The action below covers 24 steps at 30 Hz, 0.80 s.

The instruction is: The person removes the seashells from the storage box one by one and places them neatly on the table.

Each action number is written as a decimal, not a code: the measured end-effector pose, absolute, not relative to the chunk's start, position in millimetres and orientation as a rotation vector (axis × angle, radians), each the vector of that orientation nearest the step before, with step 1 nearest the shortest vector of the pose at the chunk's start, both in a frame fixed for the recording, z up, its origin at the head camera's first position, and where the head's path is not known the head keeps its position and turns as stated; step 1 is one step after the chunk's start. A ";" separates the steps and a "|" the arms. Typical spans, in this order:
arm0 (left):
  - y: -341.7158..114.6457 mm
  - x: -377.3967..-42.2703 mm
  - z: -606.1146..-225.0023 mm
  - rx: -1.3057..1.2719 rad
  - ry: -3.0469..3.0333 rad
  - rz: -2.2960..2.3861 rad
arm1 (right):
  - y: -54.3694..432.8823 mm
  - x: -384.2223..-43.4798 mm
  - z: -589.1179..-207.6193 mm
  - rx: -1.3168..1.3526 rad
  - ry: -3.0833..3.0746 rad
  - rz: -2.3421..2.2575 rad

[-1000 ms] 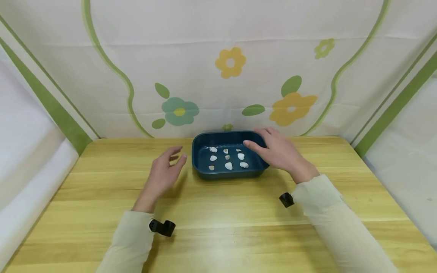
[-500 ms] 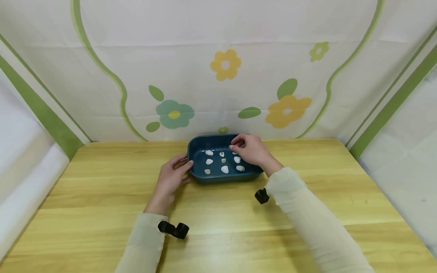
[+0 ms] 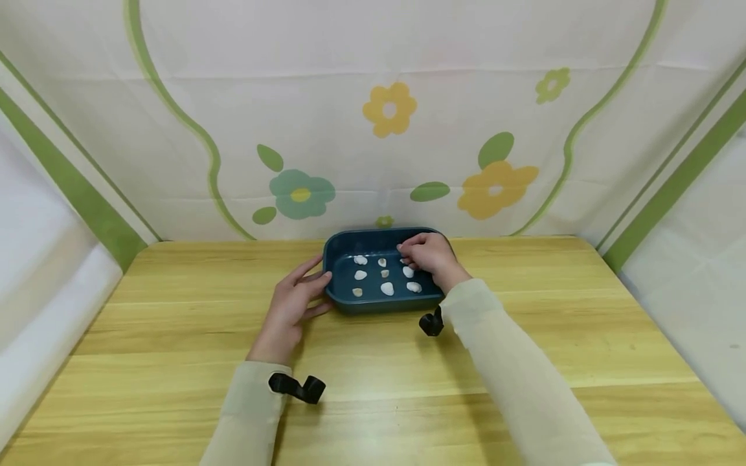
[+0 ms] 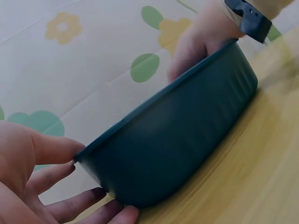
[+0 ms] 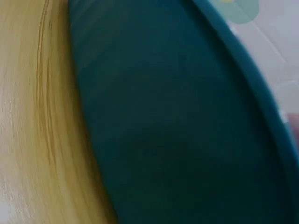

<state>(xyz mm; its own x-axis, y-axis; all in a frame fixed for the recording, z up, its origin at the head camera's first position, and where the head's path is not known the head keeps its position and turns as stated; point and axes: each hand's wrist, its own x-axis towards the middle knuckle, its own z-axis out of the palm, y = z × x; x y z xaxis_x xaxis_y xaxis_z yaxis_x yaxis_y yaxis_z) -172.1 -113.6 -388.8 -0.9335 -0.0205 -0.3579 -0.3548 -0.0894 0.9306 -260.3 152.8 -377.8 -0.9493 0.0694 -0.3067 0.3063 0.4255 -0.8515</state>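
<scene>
A dark teal rectangular tray [image 3: 384,310] stands on the wooden table, at the foot of the flowered cloth. Inside it lie small white and tan seashells [image 3: 387,289] in rows. My left hand [image 3: 289,304] holds the tray's left end; in the left wrist view its thumb [image 4: 58,148] meets the rim and the other fingers touch the outer wall. My right hand [image 3: 432,254] is inside the tray with bent fingers, at the back right shell [image 3: 403,261], which is mostly covered. Whether the fingertips grip that shell is hidden. The right wrist view shows mainly the tray's outer wall [image 5: 177,107].
Behind the tray rises a white cloth [image 3: 326,129] with printed flowers, close to its far rim. White panels stand along both sides of the table [image 3: 361,401]. Each wrist carries a black camera mount, the right one [image 3: 432,321] close to the tray's front right corner.
My left hand has moved right from beside the tray onto its left end. My right hand has left the right rim and moved left and inward, its fingers bending over the back right shell.
</scene>
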 end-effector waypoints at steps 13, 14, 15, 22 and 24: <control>-120.5 -175.0 -387.9 -0.383 1.805 2.157 | 155.5 -266.5 -381.2 0.321 2.635 -1.230; -120.6 -175.3 -387.9 -0.384 1.802 2.156 | 155.7 -266.5 -381.3 0.313 2.653 -1.202; -120.6 -175.7 -387.8 -0.384 1.801 2.157 | 156.0 -266.4 -381.3 0.306 2.673 -1.173; -120.4 -178.0 -387.3 -0.353 1.842 2.139 | 154.7 -265.9 -382.2 0.276 2.758 -1.044; -120.4 -178.3 -387.5 -0.353 1.847 2.139 | 154.1 -265.7 -382.0 0.272 2.765 -1.037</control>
<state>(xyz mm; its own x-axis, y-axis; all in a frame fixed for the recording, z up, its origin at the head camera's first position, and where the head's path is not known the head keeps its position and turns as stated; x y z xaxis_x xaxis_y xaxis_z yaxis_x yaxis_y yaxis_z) -178.3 -120.4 -387.5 -0.9270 0.0601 -0.3702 -0.3750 -0.1343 0.9173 -265.7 154.1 -382.0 -0.9678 0.1083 -0.2272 0.2310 0.7408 -0.6308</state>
